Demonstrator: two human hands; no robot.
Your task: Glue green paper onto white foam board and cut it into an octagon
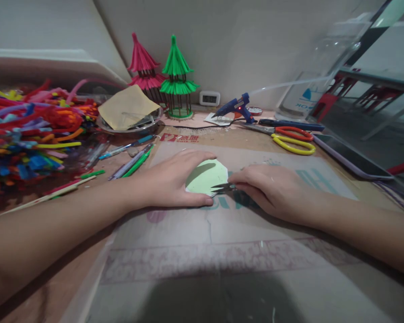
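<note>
A pale green paper shape (207,177) lies on the cardboard sheet (222,242) in the middle of the table. My left hand (170,179) curls around its left side, thumb below and fingers above, gripping it. My right hand (272,190) is closed on small dark snips (224,187), whose blades point left and meet the paper's right edge.
A heap of coloured pipe cleaners (27,130) fills the left. Pens (131,162) and a metal dish (131,123) with yellow paper sit behind. Pink (144,72) and green (177,78) pagoda models, a blue glue gun (237,107), yellow-orange scissors (291,139) and a phone (352,157) stand at the back and right.
</note>
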